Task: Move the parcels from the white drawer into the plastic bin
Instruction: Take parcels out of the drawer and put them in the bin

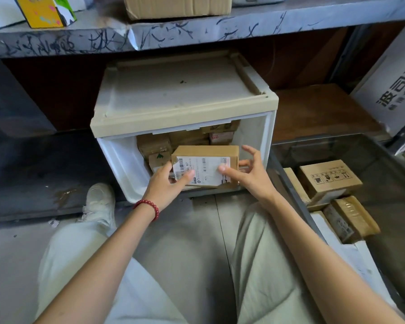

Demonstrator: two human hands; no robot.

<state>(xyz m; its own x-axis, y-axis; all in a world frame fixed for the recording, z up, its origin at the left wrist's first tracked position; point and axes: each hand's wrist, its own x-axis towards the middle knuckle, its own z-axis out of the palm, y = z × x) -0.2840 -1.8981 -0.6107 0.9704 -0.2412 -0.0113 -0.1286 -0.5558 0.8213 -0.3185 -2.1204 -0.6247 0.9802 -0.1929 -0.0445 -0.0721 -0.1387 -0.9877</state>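
a person is sitting on the floor, looking down at their own legs in pale trousers, with a white shoe (pixel 100 202) showing at the left. ahead, under a scuffed grey shelf (pixel 197 31), a white drawer (pixel 185 99) is standing open at the front, and brown parcels (pixel 173 141) are lying packed inside it. at the drawer's mouth, a brown box (pixel 205 166) with a white shipping label is being held up between both hands. the left hand (pixel 167 183), with a red bead bracelet (pixel 147 208) on its wrist, is gripping the box's lower left corner, thumb lying on the label. the right hand (pixel 248 173) is grasping the box's right end, its thumb pressing on the label while the fingers are curling around the far side, the upper fingers spread loose above it. to the right, just beside the drawer, a clear plastic bin (pixel 337 146) is sitting on the floor, and several cardboard boxes (pixel 330 178) are already lying in it. a white carton (pixel 395 85) with dark lettering is leaning at the far right.
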